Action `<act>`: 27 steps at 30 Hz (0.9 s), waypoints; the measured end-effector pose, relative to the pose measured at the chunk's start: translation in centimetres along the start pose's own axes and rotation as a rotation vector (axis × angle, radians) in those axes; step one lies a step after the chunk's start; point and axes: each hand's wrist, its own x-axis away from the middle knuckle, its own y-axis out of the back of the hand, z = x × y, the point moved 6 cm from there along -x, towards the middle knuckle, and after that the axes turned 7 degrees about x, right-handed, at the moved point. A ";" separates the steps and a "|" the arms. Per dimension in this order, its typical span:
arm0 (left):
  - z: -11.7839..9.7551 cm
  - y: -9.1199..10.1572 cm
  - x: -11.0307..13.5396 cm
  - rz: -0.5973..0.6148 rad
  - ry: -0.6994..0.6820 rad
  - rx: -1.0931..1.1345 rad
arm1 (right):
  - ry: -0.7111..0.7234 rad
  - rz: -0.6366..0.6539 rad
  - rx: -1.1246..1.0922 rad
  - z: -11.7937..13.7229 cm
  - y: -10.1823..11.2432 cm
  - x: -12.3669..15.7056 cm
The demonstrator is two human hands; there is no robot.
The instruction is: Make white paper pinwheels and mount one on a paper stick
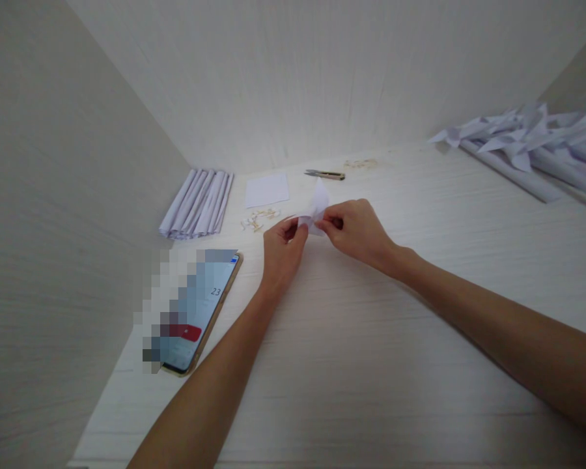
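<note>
Between my two hands is a white paper pinwheel head (317, 207), its blades curving up and outward. My left hand (286, 246) pinches its left side between thumb and fingers. My right hand (354, 227) is closed at its right side, fingertips pressed near the middle; whether a small pin is in them I cannot make out. Just left of the paper lie small white and golden pieces (258, 220) in a loose group. Behind the hands rests a pair of thread snips (325, 174) with golden handles.
Rolled white paper tubes (198, 203) lie stacked at the left, beside a flat stack of paper squares (267, 190). A phone (202, 312) lies near my left forearm. Finished-looking paper pinwheels (522, 140) pile up at the right. More small golden pieces (361, 164) lie by the back wall.
</note>
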 end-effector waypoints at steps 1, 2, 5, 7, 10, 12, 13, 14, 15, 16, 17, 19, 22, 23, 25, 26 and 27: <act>0.1 0.0 0.0 -0.004 0.002 0.003 | 0.010 0.000 -0.005 0.0 0.0 0.0; 0.1 0.0 0.0 -0.011 0.001 -0.001 | 0.019 -0.001 -0.008 0.0 -0.1 0.0; 0.3 0.2 0.0 -0.037 -0.002 -0.028 | 0.034 -0.004 -0.014 0.1 -0.2 0.1; 0.4 0.4 0.0 -0.052 0.007 -0.045 | 0.032 -0.006 -0.019 0.2 -0.3 0.2; 0.4 0.5 0.0 -0.072 0.006 -0.080 | 0.032 -0.003 -0.018 0.3 -0.4 0.2; 0.3 0.6 0.1 -0.085 -0.007 -0.110 | 0.034 0.002 -0.017 0.4 -0.4 0.2; 0.2 0.7 0.1 -0.086 -0.013 -0.122 | 0.036 0.005 -0.017 0.4 -0.4 0.2; 0.1 0.6 0.1 -0.083 -0.019 -0.131 | 0.037 0.008 -0.018 0.5 -0.4 0.1; 0.1 0.6 0.1 -0.079 -0.025 -0.139 | 0.037 0.010 -0.017 0.5 -0.4 0.1; 0.0 0.6 0.1 -0.075 -0.028 -0.148 | 0.037 0.010 -0.015 0.6 -0.3 0.2; 0.0 0.6 0.1 -0.072 -0.030 -0.159 | 0.037 0.011 -0.009 0.6 -0.3 0.2; 0.0 0.6 0.1 -0.077 -0.027 -0.180 | 0.030 0.011 0.006 0.7 -0.2 0.2; 0.0 0.5 0.1 -0.075 -0.019 -0.171 | 0.013 0.010 0.026 0.6 -0.2 0.2; 0.0 0.5 0.1 -0.070 -0.019 -0.159 | 0.009 0.011 0.030 0.6 -0.2 0.2; 0.0 0.4 0.1 -0.057 -0.021 -0.132 | 0.002 0.014 0.037 0.6 -0.2 0.2; 0.0 0.4 0.1 -0.053 -0.020 -0.120 | -0.001 0.015 0.040 0.5 -0.2 0.2; 0.1 0.4 0.1 -0.051 -0.017 -0.112 | -0.006 0.015 0.042 0.5 -0.3 0.2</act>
